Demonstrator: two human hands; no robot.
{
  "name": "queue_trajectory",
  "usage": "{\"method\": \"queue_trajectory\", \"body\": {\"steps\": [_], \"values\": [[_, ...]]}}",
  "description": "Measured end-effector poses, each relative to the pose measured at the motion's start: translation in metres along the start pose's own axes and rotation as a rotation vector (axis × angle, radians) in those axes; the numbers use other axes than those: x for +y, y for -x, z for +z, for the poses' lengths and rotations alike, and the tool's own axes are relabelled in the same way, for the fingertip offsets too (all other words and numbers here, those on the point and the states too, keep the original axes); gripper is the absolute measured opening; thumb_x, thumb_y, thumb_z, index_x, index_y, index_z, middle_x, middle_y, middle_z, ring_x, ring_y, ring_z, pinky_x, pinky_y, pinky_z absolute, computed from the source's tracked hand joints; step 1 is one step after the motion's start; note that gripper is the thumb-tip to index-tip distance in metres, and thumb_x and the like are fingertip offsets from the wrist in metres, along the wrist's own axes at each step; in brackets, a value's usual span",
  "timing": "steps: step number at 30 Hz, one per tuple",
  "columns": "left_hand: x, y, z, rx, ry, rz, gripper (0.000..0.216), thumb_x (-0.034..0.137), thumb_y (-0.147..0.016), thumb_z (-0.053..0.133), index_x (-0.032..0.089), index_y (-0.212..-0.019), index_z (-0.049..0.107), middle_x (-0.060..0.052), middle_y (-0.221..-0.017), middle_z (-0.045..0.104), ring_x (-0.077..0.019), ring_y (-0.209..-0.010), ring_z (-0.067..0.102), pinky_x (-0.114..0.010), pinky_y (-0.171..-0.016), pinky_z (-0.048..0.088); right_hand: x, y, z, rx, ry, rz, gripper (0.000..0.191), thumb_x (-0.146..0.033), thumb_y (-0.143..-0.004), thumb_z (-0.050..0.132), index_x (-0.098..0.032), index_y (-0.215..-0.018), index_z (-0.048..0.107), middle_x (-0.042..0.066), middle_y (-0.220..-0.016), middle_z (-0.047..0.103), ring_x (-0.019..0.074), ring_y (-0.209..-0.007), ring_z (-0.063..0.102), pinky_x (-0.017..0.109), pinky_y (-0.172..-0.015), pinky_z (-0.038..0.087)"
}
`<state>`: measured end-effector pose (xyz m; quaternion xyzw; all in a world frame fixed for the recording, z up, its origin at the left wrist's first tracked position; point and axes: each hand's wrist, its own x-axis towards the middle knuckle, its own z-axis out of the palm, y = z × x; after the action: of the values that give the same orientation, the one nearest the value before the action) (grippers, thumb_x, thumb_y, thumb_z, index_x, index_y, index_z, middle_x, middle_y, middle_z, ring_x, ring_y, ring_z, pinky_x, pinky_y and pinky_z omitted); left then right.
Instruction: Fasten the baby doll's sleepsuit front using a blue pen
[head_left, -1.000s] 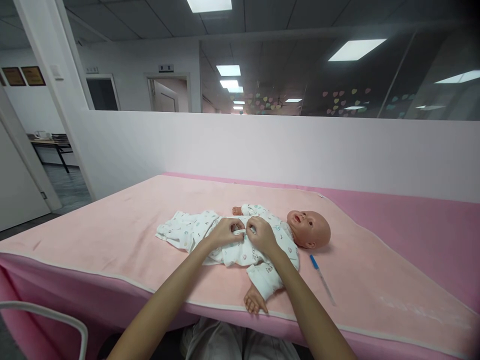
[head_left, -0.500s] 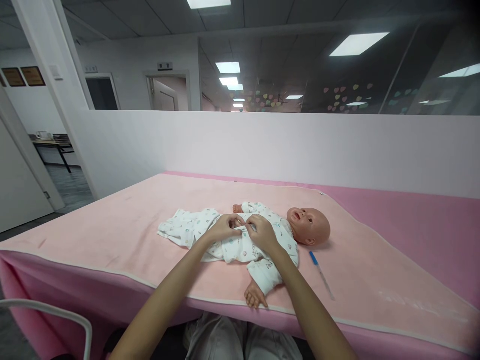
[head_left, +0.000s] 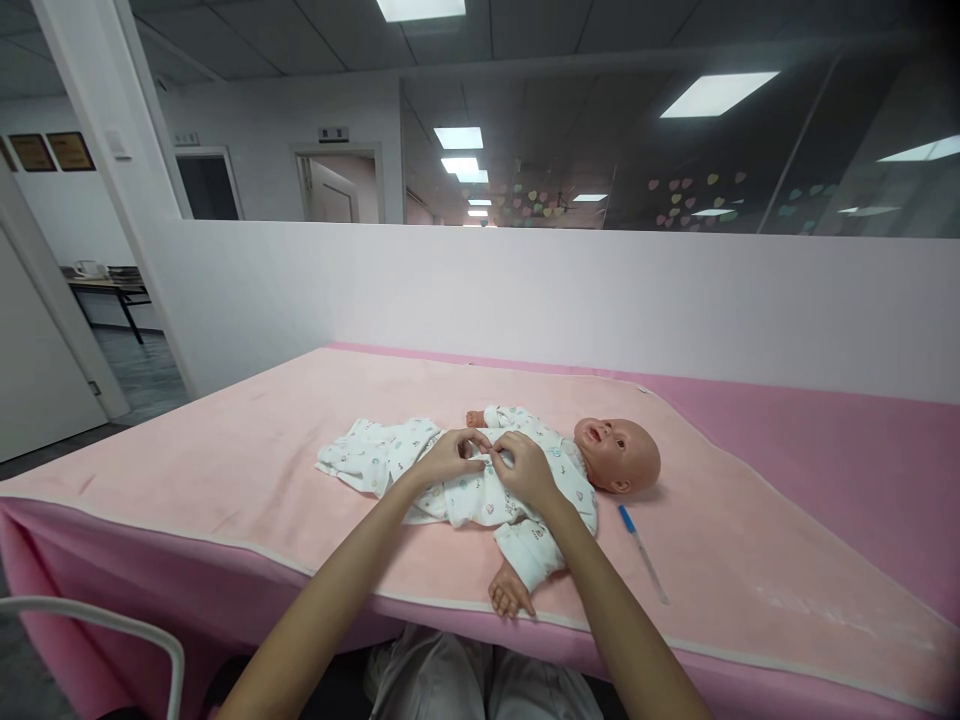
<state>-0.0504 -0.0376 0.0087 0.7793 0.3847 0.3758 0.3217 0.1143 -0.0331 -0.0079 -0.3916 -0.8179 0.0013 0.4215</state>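
Doll (head_left: 626, 455): where does it lie?

On its back on the table (head_left: 225, 470), between near and far edges, head toward the right end, hem of the suit (head_left: 480, 505) toward the left. Its near arm (head_left: 511, 588) extends to the near edge.

And your hands?

Both over the suit front, fingertips meeting. My left hand (head_left: 448, 456) is curved, a gap showing between thumb and fingers. My right hand (head_left: 523, 465) has thumb and forefinger drawn into a ring. Whether either pinches cloth, I cannot tell; too small.

Which step, would you say?

My judgement: fine two-handed fingertip work at the suit front, mid-step.

What does the next move call for?

Probably light, level fingertips, with the cloth slack beneath so the doll does not shift.

Anything nearby?

Pen (head_left: 644, 555), below the head, toward the near edge, apart from my right forearm (head_left: 592, 570).
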Motion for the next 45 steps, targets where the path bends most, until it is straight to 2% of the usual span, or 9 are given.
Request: {"method": "queue_trajectory", "body": {"steps": [3,9,15,23,34,40,45], "values": [[-0.0003,-0.0004,0.0003,-0.007,0.022,0.021,0.032,0.014,-0.062,0.054,0.015,-0.093,0.058,-0.001,-0.083,0.057,-0.0069,-0.058,0.038,-0.019,-0.054,0.033,-0.0010,-0.0001,-0.0011,-0.011,-0.003,-0.008,0.011,-0.013,-0.071,0.045,-0.018,-0.063,0.051,0.000,-0.067,0.055,0.0129,-0.067,0.047,0.025,-0.065,0.035],[-0.0006,-0.0012,0.0009,-0.004,0.008,-0.025,0.033,0.016,-0.062,0.055,0.014,-0.095,0.058,-0.001,-0.080,0.056,-0.0068,-0.056,0.037,-0.019,-0.051,0.032,-0.0025,0.0000,-0.0024,-0.007,-0.009,-0.003,0.010,-0.012,-0.068,0.045,-0.019,-0.065,0.052,0.000,-0.069,0.056,0.0133,-0.069,0.048,0.026,-0.066,0.035],[0.0004,-0.0018,-0.0001,-0.015,0.090,-0.082,0.036,0.016,-0.061,0.055,0.013,-0.096,0.058,-0.001,-0.079,0.056,-0.0060,-0.054,0.035,-0.018,-0.049,0.029,-0.0017,0.0000,-0.0011,0.002,-0.004,0.008,0.010,-0.012,-0.069,0.045,-0.019,-0.066,0.052,0.000,-0.070,0.056,0.0134,-0.070,0.048,0.026,-0.067,0.036],[-0.0020,-0.0029,0.0002,-0.013,0.182,-0.103,0.031,0.015,-0.059,0.057,0.013,-0.089,0.059,-0.002,-0.078,0.057,-0.0062,-0.056,0.039,-0.018,-0.051,0.030,-0.0008,0.0009,-0.0006,-0.002,0.007,0.019,0.010,-0.012,-0.070,0.044,-0.019,-0.066,0.051,0.000,-0.069,0.056,0.0135,-0.070,0.048,0.025,-0.067,0.035],[0.0015,-0.0018,-0.0006,-0.014,0.245,-0.120,0.025,0.014,-0.059,0.059,0.013,-0.084,0.059,0.001,-0.070,0.054,-0.0064,-0.056,0.041,-0.018,-0.051,0.030,0.0004,0.0008,0.0006,-0.006,0.011,0.022,0.012,-0.015,-0.074,0.044,-0.019,-0.069,0.054,0.001,-0.070,0.056,0.0136,-0.071,0.048,0.026,-0.068,0.035],[-0.0026,-0.0019,-0.0013,-0.011,0.237,-0.122,0.021,0.017,-0.058,0.062,0.013,-0.079,0.060,0.004,-0.058,0.047,-0.0071,-0.055,0.041,-0.019,-0.051,0.030,0.0008,0.0009,0.0002,-0.005,-0.006,0.005,0.012,-0.016,-0.075,0.044,-0.019,-0.071,0.055,0.001,-0.070,0.056,0.0142,-0.071,0.048,0.026,-0.068,0.036],[-0.0060,-0.0031,-0.0006,-0.011,0.313,-0.148,0.020,0.016,-0.056,0.064,0.015,-0.075,0.059,0.004,-0.059,0.047,-0.0066,-0.057,0.042,-0.019,-0.053,0.030,0.0009,0.0017,0.0010,-0.001,-0.014,0.008,0.011,-0.014,-0.074,0.046,-0.020,-0.071,0.055,0.001,-0.072,0.057,0.0144,-0.073,0.049,0.027,-0.069,0.036]]}}
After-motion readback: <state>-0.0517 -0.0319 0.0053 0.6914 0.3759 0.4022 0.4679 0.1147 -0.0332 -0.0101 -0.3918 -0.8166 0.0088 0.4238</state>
